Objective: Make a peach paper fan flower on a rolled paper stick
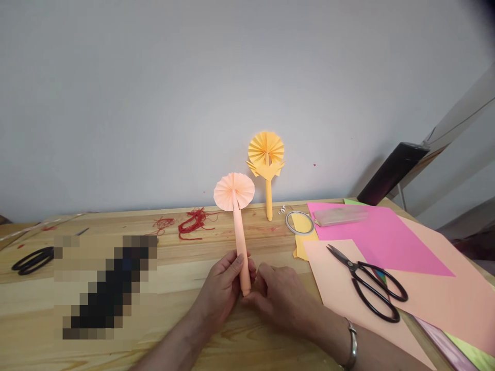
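A peach paper fan (234, 191) with a pleated round head stands nearly upright on a rolled paper handle. My left hand (224, 281) is closed round the lower part of that handle, thumb in front. At the handle's bottom end, my right hand (276, 293) has curled fingers touching or very near it; whether it grips the end is hidden. Behind, a yellow-orange paper fan (266, 149) with pointed folded pieces below its head leans against the wall.
Black-handled scissors (377, 288) lie on peach paper (328, 268) at the right, beside pink paper (406, 242) and a tape ring (299, 223). Red string (193, 222) lies behind my left hand. More scissors (34, 260) and a pixelated dark object (112, 293) are left.
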`<state>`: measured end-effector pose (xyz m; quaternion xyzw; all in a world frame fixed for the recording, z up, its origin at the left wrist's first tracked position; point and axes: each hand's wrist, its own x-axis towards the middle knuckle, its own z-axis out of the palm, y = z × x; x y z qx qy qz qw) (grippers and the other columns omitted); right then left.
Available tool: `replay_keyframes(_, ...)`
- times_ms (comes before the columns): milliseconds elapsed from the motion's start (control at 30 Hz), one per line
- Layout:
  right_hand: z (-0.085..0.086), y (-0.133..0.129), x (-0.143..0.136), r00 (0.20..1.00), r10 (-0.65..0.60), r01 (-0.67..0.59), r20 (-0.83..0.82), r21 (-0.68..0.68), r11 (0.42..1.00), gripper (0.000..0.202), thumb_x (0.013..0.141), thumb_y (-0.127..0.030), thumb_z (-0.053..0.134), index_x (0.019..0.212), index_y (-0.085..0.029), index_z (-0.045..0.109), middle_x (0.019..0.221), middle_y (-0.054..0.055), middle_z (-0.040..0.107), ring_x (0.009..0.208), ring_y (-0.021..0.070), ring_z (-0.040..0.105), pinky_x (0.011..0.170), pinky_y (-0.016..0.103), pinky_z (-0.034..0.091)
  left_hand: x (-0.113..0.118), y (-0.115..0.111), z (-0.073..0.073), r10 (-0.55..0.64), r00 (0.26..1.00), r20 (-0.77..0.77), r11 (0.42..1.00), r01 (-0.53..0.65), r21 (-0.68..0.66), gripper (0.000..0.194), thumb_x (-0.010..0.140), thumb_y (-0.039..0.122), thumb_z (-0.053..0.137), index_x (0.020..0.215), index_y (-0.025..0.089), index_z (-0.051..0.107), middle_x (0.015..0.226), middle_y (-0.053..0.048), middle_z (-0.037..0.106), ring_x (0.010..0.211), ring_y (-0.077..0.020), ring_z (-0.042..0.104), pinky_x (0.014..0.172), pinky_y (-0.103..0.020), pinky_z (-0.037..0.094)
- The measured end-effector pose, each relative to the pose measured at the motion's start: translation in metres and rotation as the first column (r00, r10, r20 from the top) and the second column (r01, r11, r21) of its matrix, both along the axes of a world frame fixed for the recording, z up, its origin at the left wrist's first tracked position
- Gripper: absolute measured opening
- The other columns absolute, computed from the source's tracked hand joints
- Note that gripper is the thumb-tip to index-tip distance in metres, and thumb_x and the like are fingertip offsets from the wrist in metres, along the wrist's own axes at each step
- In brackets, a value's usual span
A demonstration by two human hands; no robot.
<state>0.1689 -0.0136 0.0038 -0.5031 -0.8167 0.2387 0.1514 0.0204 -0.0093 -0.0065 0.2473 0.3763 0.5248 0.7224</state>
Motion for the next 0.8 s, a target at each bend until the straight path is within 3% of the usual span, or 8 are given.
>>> replay_keyframes(233, 0.003, 0.001, 0.0, 1.0, 0.007, -0.007, -0.009, 0.007, 1.0, 0.02, 0.075, -0.038, 0.061, 0.078, -0.02, 0.053, 0.066, -0.002, 0.061, 0.055, 0.0134, 0.048, 0.05, 0.024, 0.017, -0.001, 0.0, -0.003, -0.026, 1.0, -0.006, 0.999, 0.026, 0.031, 0.015, 0.08, 0.028, 0.061, 0.08, 0.014, 0.064, 0.069, -0.003, 0.062, 0.063, -0.0119, 0.056, 0.063, -0.025, 0.045)
replay_keyframes(433, 0.008, 0.008, 0.008, 0.997, -0.015, 0.01, -0.074, -0.061, 0.998, 0.044, 0.063, -0.058, 0.066, 0.069, -0.019, 0.047, 0.06, -0.003, 0.056, 0.051, 0.0104, 0.042, 0.048, 0.022, 0.019, -0.003, 0.0, -0.002, -0.007, 1.0, -0.026, 1.0, 0.007, -0.014, 0.013, 0.078, 0.026, 0.063, 0.081, 0.013, 0.065, 0.071, -0.003, 0.063, 0.063, -0.0115, 0.057, 0.06, -0.022, 0.046)
replay_keyframes(600, 0.005, 0.02, 0.012, 0.957, -0.13, 0.108, -0.258, -0.1, 0.989, 0.044, 0.09, -0.048, 0.034, 0.06, -0.017, 0.041, 0.055, -0.002, 0.048, 0.052, 0.0099, 0.039, 0.049, 0.022, 0.024, -0.006, 0.004, 0.002, 0.027, 0.999, -0.028, 0.997, -0.029, -0.073, 0.012, 0.075, 0.023, 0.067, 0.079, 0.012, 0.065, 0.07, -0.004, 0.066, 0.062, -0.0115, 0.06, 0.057, -0.021, 0.048)
replay_keyframes(700, 0.0, 0.025, 0.012, 0.916, -0.162, 0.107, -0.368, -0.166, 0.98, 0.044, 0.092, -0.044, 0.03, 0.06, -0.017, 0.044, 0.054, -0.002, 0.045, 0.052, 0.0102, 0.04, 0.051, 0.023, 0.028, -0.008, 0.004, 0.003, 0.019, 0.999, -0.042, 0.997, -0.022, -0.075, 0.013, 0.075, 0.024, 0.067, 0.079, 0.012, 0.065, 0.072, -0.006, 0.068, 0.06, -0.0114, 0.06, 0.055, -0.021, 0.048)
replay_keyframes(800, -0.004, 0.029, 0.012, 0.843, -0.223, 0.116, -0.49, -0.239, 0.964, 0.037, 0.09, -0.042, 0.039, 0.067, -0.017, 0.055, 0.054, -0.002, 0.046, 0.054, 0.0109, 0.042, 0.053, 0.023, 0.032, -0.006, 0.001, 0.004, -0.026, 0.998, -0.059, 0.998, 0.022, -0.064, 0.013, 0.075, 0.024, 0.067, 0.081, 0.012, 0.066, 0.074, -0.006, 0.068, 0.061, -0.0116, 0.061, 0.055, -0.021, 0.048)
